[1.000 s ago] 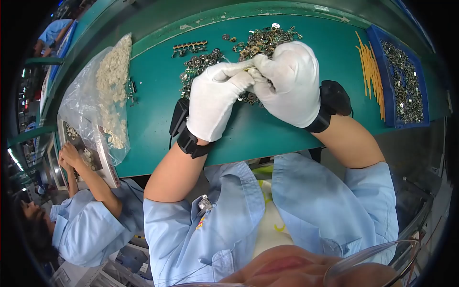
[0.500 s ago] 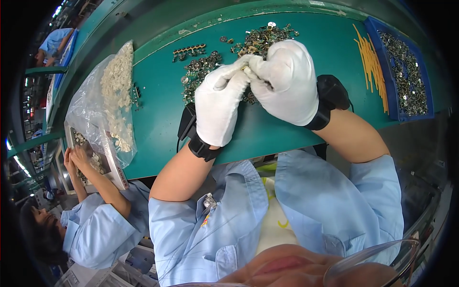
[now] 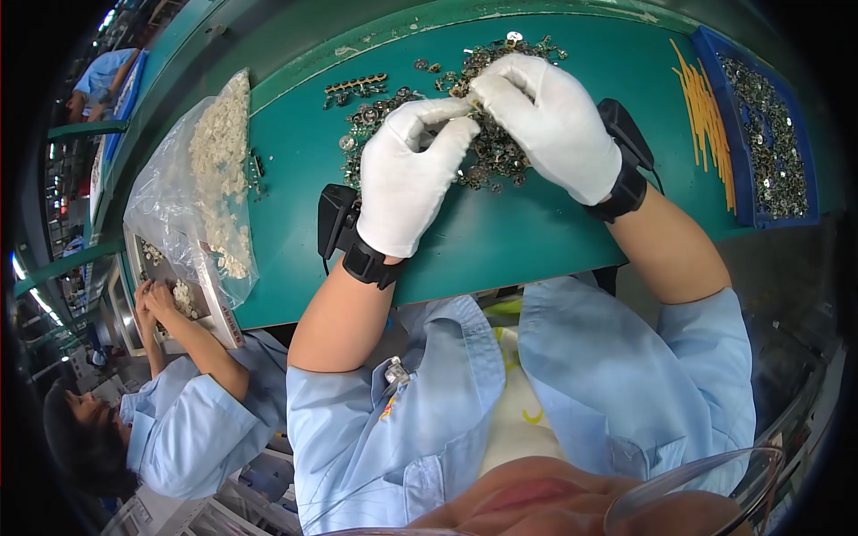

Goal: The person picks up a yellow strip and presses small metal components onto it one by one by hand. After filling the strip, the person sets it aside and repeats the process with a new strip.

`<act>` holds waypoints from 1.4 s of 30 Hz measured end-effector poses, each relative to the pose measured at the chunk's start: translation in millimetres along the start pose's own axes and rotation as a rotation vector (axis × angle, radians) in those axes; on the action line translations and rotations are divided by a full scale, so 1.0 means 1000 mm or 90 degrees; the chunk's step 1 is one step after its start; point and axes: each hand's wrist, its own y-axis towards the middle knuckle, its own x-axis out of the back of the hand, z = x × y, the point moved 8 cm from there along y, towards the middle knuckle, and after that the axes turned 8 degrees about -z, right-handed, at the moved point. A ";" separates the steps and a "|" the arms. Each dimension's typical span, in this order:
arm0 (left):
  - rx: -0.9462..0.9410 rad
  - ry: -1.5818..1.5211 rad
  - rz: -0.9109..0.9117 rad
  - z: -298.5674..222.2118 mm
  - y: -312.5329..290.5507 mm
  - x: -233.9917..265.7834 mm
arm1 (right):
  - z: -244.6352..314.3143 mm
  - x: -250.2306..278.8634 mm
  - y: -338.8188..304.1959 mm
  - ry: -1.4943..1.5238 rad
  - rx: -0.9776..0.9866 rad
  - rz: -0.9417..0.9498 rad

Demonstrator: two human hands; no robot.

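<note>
Both my hands wear white gloves and meet fingertip to fingertip above the green worktop. My left hand (image 3: 407,174) pinches a tiny yellowish part (image 3: 474,104) between thumb and forefinger, most of it hidden. The fingertips of my right hand (image 3: 559,125) are pressed together against the same spot; what they grip is too small to make out. Below and behind the hands spreads a heap of small metal parts (image 3: 497,154). Another pile of round metal parts (image 3: 350,143) lies beside my left hand, partly covered by it.
A dark strip with round parts (image 3: 355,83) lies at the back. On the right are yellow-orange sticks (image 3: 702,116) and a blue bin (image 3: 746,192) of metal parts. At left, a clear bag (image 3: 165,192) holds pale pieces; beside it a co-worker's hands (image 3: 154,302) work over a box.
My hands have drawn slightly apart, the right one shifting right and turning so its back shows. More of the metal heap shows between them. The co-worker's hands moved a little.
</note>
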 end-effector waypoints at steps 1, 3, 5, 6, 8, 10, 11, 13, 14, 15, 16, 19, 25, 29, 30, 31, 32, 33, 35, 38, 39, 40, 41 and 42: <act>0.002 0.045 -0.003 0.001 0.000 0.000 | -0.003 -0.001 0.001 0.011 -0.015 0.014; -0.001 0.000 -0.009 0.002 0.001 0.000 | -0.006 -0.002 0.002 0.018 -0.032 0.038; -0.010 -0.089 -0.018 0.001 0.002 0.000 | -0.009 -0.007 0.003 0.032 -0.067 0.085; -0.009 -0.089 -0.018 0.002 0.004 0.000 | -0.010 -0.007 0.003 0.032 -0.067 0.085; -0.037 -0.088 -0.013 0.000 0.010 0.002 | -0.010 -0.007 0.003 0.006 -0.045 0.071; -0.050 -0.088 -0.010 0.001 0.011 0.003 | -0.013 -0.005 0.003 -0.008 -0.035 0.064; -0.044 -0.035 0.004 0.004 0.012 0.001 | -0.017 -0.001 0.006 0.005 -0.041 0.051; -0.032 0.071 0.033 0.011 0.011 -0.002 | -0.019 0.004 0.010 0.029 -0.054 0.023; -0.033 0.071 0.033 0.013 0.011 -0.002 | -0.020 0.005 0.010 0.029 -0.054 0.023; -0.072 0.110 0.042 0.011 0.011 -0.004 | -0.016 0.006 0.010 -0.010 -0.035 0.020; -0.111 0.148 0.053 0.009 0.010 -0.006 | -0.009 0.007 0.011 -0.049 -0.016 0.016; -0.118 0.139 0.056 0.008 0.010 -0.008 | -0.006 0.013 0.014 -0.098 0.017 0.003; -0.015 0.003 -0.007 0.009 0.011 -0.001 | -0.004 0.023 0.017 -0.248 0.049 -0.004; -0.169 0.129 -0.001 -0.001 0.012 0.006 | -0.004 0.026 0.022 -0.331 0.071 0.027; -0.169 0.130 -0.002 0.000 0.013 0.008 | -0.002 0.026 0.023 -0.330 0.072 0.027; -0.165 0.134 -0.009 -0.002 0.013 0.010 | -0.002 0.025 0.024 -0.368 0.043 0.048; -0.160 0.137 -0.016 -0.003 0.014 0.011 | -0.003 0.024 0.025 -0.406 0.013 0.070; -0.156 0.141 -0.023 -0.004 0.015 0.014 | -0.006 0.023 0.025 -0.443 -0.016 0.092; -0.149 0.146 -0.069 -0.005 0.020 0.027 | -0.005 0.024 0.027 -0.419 0.049 0.069; -0.140 0.155 -0.162 -0.006 0.036 0.057 | -0.001 0.027 0.027 -0.368 0.182 0.021; -0.158 0.152 -0.230 -0.005 0.042 0.074 | -0.004 0.027 0.027 -0.346 0.177 0.018; -0.176 0.149 -0.297 -0.003 0.049 0.090 | -0.006 0.027 0.028 -0.325 0.171 0.016; -0.179 0.153 -0.301 0.007 0.060 0.100 | -0.008 0.027 0.029 -0.303 0.166 0.013; -0.249 0.255 -0.330 0.011 0.066 0.114 | -0.007 0.022 0.029 -0.294 0.174 0.017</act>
